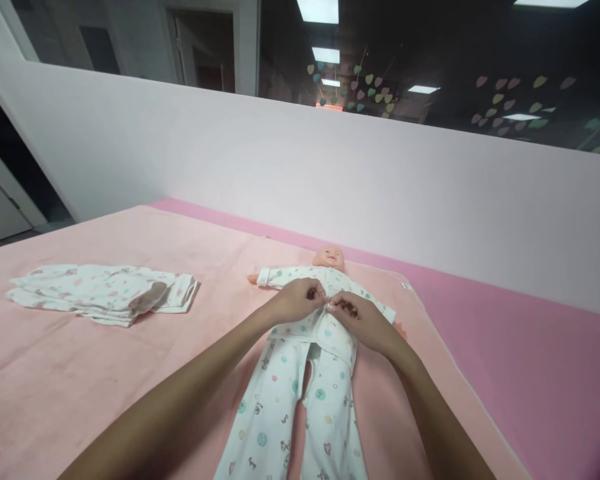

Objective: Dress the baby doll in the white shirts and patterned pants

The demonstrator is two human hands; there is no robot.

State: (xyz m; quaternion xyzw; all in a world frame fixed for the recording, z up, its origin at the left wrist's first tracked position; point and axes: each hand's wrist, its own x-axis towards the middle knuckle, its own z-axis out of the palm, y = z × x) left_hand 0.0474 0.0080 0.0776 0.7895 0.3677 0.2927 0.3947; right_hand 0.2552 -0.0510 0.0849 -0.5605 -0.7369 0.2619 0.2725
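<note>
A baby doll [329,257] lies on its back, dressed in a white printed top [293,275] and matching split-crotch pants [275,393]. Over the middle of its chest, my left hand [303,299] pinches the front edge of the top. Close beside it, fingertips nearly touching, my right hand [357,317] also pinches the top's front opening. The fastening between my fingers is too small to make out. Below my hands the top's two front panels part slightly above the pants. The doll's arms stretch out to either side.
A folded stack of white printed baby clothes [100,290] lies to the left on the pink blanket [70,367]. The blanket's edge runs along the right over a darker pink surface [540,360]. Behind stands a white wall [330,173] with glass above it.
</note>
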